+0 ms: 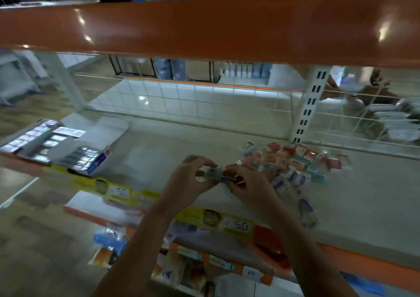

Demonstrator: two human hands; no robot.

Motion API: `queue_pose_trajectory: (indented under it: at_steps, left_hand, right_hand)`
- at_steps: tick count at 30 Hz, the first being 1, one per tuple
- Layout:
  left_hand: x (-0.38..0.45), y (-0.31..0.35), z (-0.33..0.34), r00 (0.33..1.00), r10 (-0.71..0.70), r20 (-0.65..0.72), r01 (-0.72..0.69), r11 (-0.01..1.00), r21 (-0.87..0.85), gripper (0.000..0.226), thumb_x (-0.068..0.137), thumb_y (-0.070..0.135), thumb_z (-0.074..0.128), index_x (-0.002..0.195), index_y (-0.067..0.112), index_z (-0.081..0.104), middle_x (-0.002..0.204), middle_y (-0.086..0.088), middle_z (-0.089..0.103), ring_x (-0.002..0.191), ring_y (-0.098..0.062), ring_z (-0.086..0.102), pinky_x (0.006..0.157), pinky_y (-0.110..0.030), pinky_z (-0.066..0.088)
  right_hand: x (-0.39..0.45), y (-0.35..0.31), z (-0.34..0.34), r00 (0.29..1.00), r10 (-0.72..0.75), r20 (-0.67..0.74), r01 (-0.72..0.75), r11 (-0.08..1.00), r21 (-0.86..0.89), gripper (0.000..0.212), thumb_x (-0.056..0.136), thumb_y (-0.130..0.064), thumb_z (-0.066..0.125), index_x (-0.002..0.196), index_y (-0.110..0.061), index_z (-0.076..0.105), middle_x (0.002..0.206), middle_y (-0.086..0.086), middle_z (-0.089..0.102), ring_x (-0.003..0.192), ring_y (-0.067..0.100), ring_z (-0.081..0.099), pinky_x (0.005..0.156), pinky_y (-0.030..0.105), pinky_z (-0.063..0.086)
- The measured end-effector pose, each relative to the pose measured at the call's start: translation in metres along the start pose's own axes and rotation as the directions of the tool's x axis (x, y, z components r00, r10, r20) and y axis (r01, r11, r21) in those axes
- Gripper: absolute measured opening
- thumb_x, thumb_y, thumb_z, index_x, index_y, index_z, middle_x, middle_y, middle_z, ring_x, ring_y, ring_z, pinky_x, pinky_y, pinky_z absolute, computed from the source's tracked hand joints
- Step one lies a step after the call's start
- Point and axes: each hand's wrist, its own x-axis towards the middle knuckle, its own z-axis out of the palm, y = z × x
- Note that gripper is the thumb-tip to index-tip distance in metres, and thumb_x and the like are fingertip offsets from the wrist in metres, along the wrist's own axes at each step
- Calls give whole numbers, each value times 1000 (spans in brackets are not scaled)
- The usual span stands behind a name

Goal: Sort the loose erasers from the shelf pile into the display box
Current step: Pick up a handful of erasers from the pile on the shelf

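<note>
Both hands are meeting over the front part of the pale shelf (159, 160). The left hand (188, 183) is pinching a small greenish wrapped eraser (212, 173) between its thumb and curled fingers, just above the shelf surface. The right hand (247, 183) is gripping several more erasers, red and blue ones showing at its fingertips, touching the greenish one. Just to the right of the hands, the pile of loose erasers (295, 162) is lying spread on the shelf, in red, orange, teal and blue wrappers. The display box (54, 146) is sitting well apart at the shelf's left end, open, with rows of wrapped pieces inside. Yellow price tags (236, 225) are running along the shelf's front edge, blurred.
</note>
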Motion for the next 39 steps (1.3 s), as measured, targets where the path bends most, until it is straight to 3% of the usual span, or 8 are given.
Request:
queue_pose_trajectory:
  at_steps: [4, 7, 10, 16, 27, 30, 34, 39]
  left_hand:
    - [-25, -28, -49, 999, -30, -21, 31, 999, 13, 32, 76, 19, 77, 96, 36, 58, 101, 15, 45, 88, -3, 55, 67, -12, 49]
    - [-48, -50, -91, 995, -104, 3, 103, 982, -161, 33, 77, 13, 76, 91, 36, 58, 95, 13, 60, 84, -3, 60, 67, -18, 49]
    - [-73, -75, -134, 990, -140, 2, 134, 943, -304, 31, 76, 4, 74, 93, 27, 61, 86, 19, 67, 81, 3, 63, 64, -12, 48]
    - [-113, -121, -203, 968, -251, -21, 209, 849, -484, 36, 78, -7, 67, 98, 22, 62, 90, 0, 69, 80, -12, 65, 66, -25, 53]
    - [-137, -181, -286, 965, -248, -88, 174, 852, -494, 34, 83, -1, 64, 107, 22, 60, 101, 0, 68, 90, -17, 65, 69, -24, 53]
    - [-133, -203, -307, 967, -249, -62, 190, 859, -475, 31, 84, 9, 64, 111, 22, 58, 105, -1, 67, 95, -19, 65, 69, -25, 53]
    - [-106, -230, -333, 971, -239, 13, 218, 861, -460, 34, 77, 24, 66, 109, 18, 56, 104, -1, 62, 83, -13, 61, 65, -23, 52]
    - [-58, -260, -363, 972, -213, 98, 234, 854, -466, 35, 76, 25, 69, 108, 16, 57, 96, 5, 63, 82, -9, 62, 64, -22, 52]
  right_hand:
    - [11, -44, 36, 999, -28, 17, 28, 999, 26, 25, 88, -13, 61, 112, -7, 64, 95, -5, 48, 79, 8, 52, 71, 1, 41]
    - [19, -81, 67, 998, -55, 13, 54, 996, 65, 23, 87, -11, 63, 110, -6, 65, 96, -3, 50, 80, 12, 59, 71, 4, 44]
    - [26, -116, 98, 997, -78, -2, 78, 992, 96, 20, 87, -11, 64, 106, -8, 67, 94, -4, 53, 74, 5, 57, 70, 2, 43]
    - [40, -172, 146, 988, -144, 52, 135, 979, 150, 16, 86, -10, 65, 102, -12, 67, 93, -8, 53, 78, -4, 57, 72, 1, 42]
    - [93, -236, 218, 948, -258, 186, 224, 957, 186, 19, 88, -11, 62, 105, -18, 65, 98, -13, 53, 91, -2, 57, 81, 8, 45]
    - [114, -245, 239, 940, -279, 198, 241, 951, 195, 20, 87, -7, 62, 104, -16, 65, 96, -16, 53, 89, -6, 55, 78, 5, 44]
    - [152, -250, 257, 944, -273, 185, 244, 956, 165, 21, 83, -4, 65, 102, -12, 67, 97, -1, 59, 87, 6, 59, 81, 13, 48]
    - [201, -248, 272, 955, -262, 140, 254, 965, 69, 20, 84, -7, 65, 102, -15, 67, 93, -7, 59, 89, 9, 57, 82, 21, 47]
